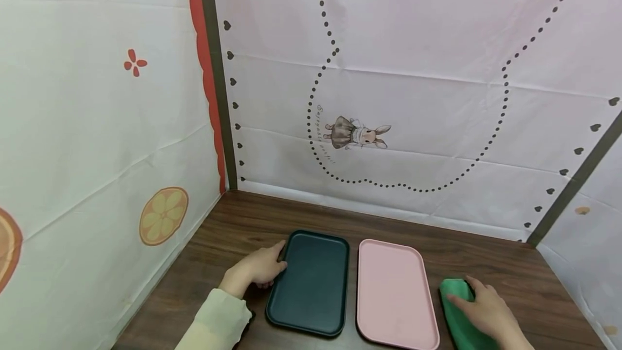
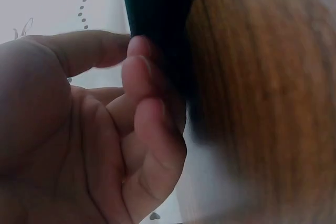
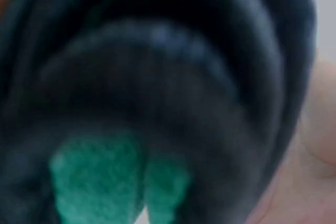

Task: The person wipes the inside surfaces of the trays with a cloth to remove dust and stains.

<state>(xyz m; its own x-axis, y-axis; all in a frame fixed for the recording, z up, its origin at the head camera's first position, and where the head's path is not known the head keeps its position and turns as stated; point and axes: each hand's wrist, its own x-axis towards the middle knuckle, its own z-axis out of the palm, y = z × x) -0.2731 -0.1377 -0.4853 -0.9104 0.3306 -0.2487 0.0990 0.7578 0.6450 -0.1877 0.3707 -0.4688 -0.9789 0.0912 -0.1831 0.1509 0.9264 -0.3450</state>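
Observation:
My left hand [image 1: 261, 267] is at the left edge of a dark teal tray [image 1: 311, 285], which lies flat on the table. In the left wrist view, the thumb and curled fingertips grip the rim of that tray [image 2: 157, 3]. Over to the right, my right hand [image 1: 492, 309] holds a soft green item [image 1: 454, 312] with black along its edge, thumb on one side and fingers on the other. Up close in the right wrist view, it has curved layers of dark fabric [image 3: 142, 82] around fuzzy green material [image 3: 97, 177]; its kind cannot be made out.
A pink tray [image 1: 393, 290] lies between the teal tray and the green item, with narrow gaps on both sides. The brown wooden table [image 1: 252, 209] is bounded by white printed cloth walls [image 1: 413, 123] at the back, left and right.

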